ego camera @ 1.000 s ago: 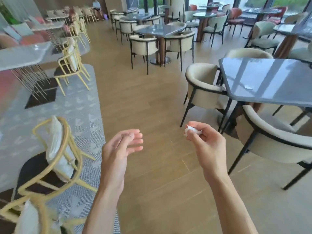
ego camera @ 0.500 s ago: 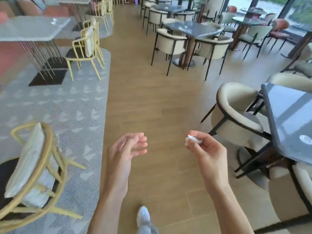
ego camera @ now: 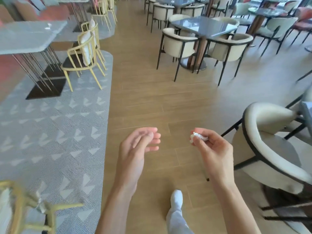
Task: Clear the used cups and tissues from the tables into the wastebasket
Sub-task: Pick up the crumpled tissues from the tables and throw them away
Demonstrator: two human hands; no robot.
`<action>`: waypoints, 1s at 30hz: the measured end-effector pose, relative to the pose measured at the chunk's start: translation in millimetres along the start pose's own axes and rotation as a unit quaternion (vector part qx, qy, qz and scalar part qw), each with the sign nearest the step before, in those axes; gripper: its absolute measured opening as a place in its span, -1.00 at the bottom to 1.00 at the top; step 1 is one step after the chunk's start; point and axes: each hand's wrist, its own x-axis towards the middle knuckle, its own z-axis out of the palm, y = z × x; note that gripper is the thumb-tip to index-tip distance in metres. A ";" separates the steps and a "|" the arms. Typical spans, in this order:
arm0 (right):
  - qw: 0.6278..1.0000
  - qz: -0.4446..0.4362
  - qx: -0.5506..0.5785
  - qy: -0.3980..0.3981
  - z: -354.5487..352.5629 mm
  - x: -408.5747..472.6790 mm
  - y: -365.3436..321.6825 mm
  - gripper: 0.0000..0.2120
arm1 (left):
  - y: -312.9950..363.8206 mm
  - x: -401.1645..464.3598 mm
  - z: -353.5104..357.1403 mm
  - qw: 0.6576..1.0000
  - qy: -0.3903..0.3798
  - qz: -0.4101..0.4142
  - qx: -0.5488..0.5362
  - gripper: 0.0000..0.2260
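Now, low in the frame's centre, the right hand (ego camera: pixel 212 149) pinches a crumpled tissue (ego camera: pixel 199 137) in its fingers (ego camera: pixel 196 142) while the left hand (ego camera: pixel 136 146) hangs loose and empty, seemingly mid-carry; no wastebasket shows, so finding one comes next.

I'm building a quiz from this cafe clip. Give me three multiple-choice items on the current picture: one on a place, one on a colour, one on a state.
1. Where is the crumpled tissue?
A. on the rug
B. in the right hand's grip
C. on a chair seat

2. What colour are the chair frames beside the patterned rug?
A. yellow
B. blue
C. red

3. What state is the left hand in?
A. gripping a cup
B. pressing on a table
C. open and holding nothing

Key: 1 B, the right hand pinches the tissue at its fingertips. 2 A, the frames are yellow. 3 C, its fingers are loose, with nothing in them.
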 end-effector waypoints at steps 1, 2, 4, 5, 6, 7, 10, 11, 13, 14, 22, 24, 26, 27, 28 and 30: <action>1.000 -0.001 0.002 -0.001 6.8 26.8 3.0 -0.88 | -4.4 24.7 5.6 1.000 0.004 -0.002 0.002 -0.76; 1.000 -0.004 0.005 -0.002 14.1 54.3 5.6 -0.88 | -7.8 49.8 11.1 1.000 0.008 -0.004 0.004 -0.76; 1.000 -0.008 0.012 -0.010 31.0 113.6 8.8 -0.88 | -13.0 104.5 24.1 1.000 0.017 0.004 0.010 -0.74; 1.000 -0.009 0.018 -0.015 40.2 144.9 8.3 -0.88 | -13.4 133.1 31.3 1.000 0.024 0.010 0.014 -0.74; 0.999 -0.008 0.024 -0.022 49.1 176.3 5.4 -0.88 | -11.4 161.3 39.1 0.999 0.034 0.013 0.018 -0.74; 0.999 -0.009 0.032 -0.029 58.3 207.2 0.1 -0.88 | -7.3 188.8 46.7 0.999 0.043 0.017 0.019 -0.74; 0.997 -0.024 0.043 -0.051 87.9 294.2 -22.2 -0.89 | 10.1 268.0 66.2 0.997 0.055 0.043 0.020 -0.74; 0.997 -0.029 0.041 -0.058 98.4 319.1 -28.7 -0.89 | 15.3 291.9 71.1 0.997 0.059 0.050 0.023 -0.74; 0.996 -0.030 0.042 -0.074 119.2 362.0 -37.8 -0.89 | 20.9 335.5 78.6 0.996 0.066 0.059 0.024 -0.73; 0.995 -0.027 0.045 -0.084 129.5 381.3 -38.8 -0.89 | 20.7 356.5 81.5 0.995 0.072 0.060 0.024 -0.72; 0.994 0.015 0.033 -0.106 224.5 540.5 -12.3 -0.86 | -9.6 536.5 73.1 0.993 0.112 0.039 0.021 -0.74; 0.994 0.009 0.028 -0.107 256.6 588.1 -9.9 -0.87 | -17.3 594.8 65.8 0.992 0.120 0.040 0.014 -0.73; 0.994 -0.014 0.017 -0.103 292.0 642.2 -13.3 -0.85 | -20.0 660.7 61.5 0.993 0.114 0.040 0.010 -0.74; 0.995 -0.024 0.009 -0.097 309.0 669.8 -17.8 -0.85 | -17.8 694.7 61.0 0.994 0.106 0.036 0.009 -0.75; 0.995 -0.033 0.003 -0.089 325.1 697.5 -24.7 -0.85 | -13.1 729.0 61.7 0.995 0.097 0.037 0.008 -0.76; 0.996 -0.051 0.005 -0.074 353.1 749.1 -42.0 -0.87 | 0.9 793.7 64.6 0.996 0.078 0.052 0.004 -0.77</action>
